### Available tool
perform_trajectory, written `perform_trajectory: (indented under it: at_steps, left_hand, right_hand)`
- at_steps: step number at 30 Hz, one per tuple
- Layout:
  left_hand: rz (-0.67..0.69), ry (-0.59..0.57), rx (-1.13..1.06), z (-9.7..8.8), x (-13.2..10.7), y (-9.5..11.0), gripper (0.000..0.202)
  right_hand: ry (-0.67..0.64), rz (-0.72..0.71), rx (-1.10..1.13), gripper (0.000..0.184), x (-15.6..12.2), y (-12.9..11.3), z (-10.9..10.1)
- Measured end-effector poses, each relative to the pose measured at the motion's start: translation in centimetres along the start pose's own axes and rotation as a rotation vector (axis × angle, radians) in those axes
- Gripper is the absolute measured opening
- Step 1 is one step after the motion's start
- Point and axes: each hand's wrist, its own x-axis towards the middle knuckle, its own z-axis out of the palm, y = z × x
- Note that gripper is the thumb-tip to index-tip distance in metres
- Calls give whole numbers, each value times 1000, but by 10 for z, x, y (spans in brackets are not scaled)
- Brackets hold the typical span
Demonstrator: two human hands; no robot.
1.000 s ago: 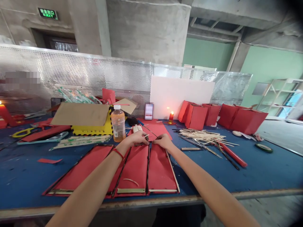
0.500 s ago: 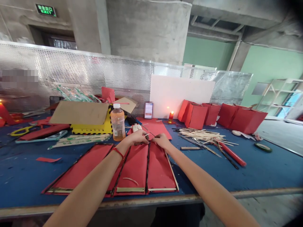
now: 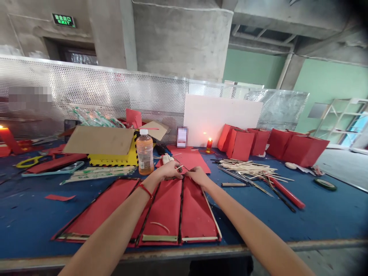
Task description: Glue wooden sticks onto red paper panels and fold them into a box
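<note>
Since the last view the whole scene has dropped slightly in frame as the head shifted, while both hands have stayed together at nearly the same spot.

The blue work surface (image 3: 34, 214) carries nearly everything. Three long red paper panels (image 3: 163, 214), edged with dark strips, lie side by side in front of the person, and a sheet of red paper (image 3: 195, 163) lies just beyond them. Past that sheet burns a lit candle (image 3: 209, 145), near a row of red paper boxes (image 3: 238, 145). The open flame looks like the plainest hazard if a sheet slides or a box topples onto it. A plastic bottle of orange drink (image 3: 145, 153) stands just beyond the left forearm, where a careless elbow could knock it over and wet the paper.

The left hand (image 3: 169, 170) is curled, its fingertips pinching a thin pale stick (image 3: 179, 167) at the top of the panels. The right hand (image 3: 198, 176) sits just beside it, fingers bent down at the top of a dark strip (image 3: 181, 199), though whether it grips the strip cannot be told. Too light a pinch could let the stick slip, and too hard a press could tear the paper.
</note>
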Motion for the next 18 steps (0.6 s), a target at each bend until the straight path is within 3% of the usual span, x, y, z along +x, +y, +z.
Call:
perform_trajectory:
  at_steps: [10,18]
  left_hand:
    - [-37,87,58,-1,-11,13,28]
    - [-25,108,22,0,-6,8,34]
  right_hand:
    - [-43,47,59,16,-3,-7,1]
    - [-57,88,180,12,-11,-15,2]
